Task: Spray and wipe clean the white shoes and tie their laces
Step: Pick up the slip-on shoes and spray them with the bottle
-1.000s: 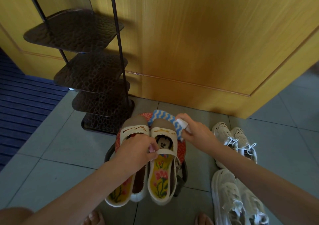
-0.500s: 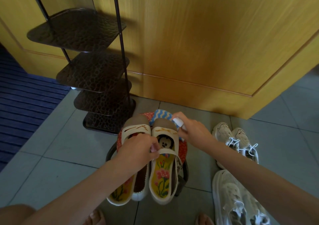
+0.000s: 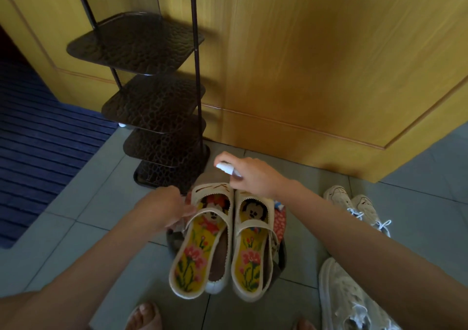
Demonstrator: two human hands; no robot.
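Two white strap shoes sit side by side on a low stool with a red patterned seat. The left shoe and the right shoe have yellow flowered insoles with cartoon faces. My right hand hovers over their toes, shut on a small spray bottle whose white nozzle points left. My left hand grips the left shoe's outer edge. A sliver of blue-and-white cloth shows under my right wrist.
A laced white sneaker pair lies on the tiles to the right, and another pair lies nearer, partly under my right arm. A dark metal tiered rack stands behind the stool against a wooden door. A blue mat lies at the left.
My left hand has slid from the straps in the middle to the left shoe's outer side. My right hand has swung the spray bottle left, over the toes, covering the cloth.
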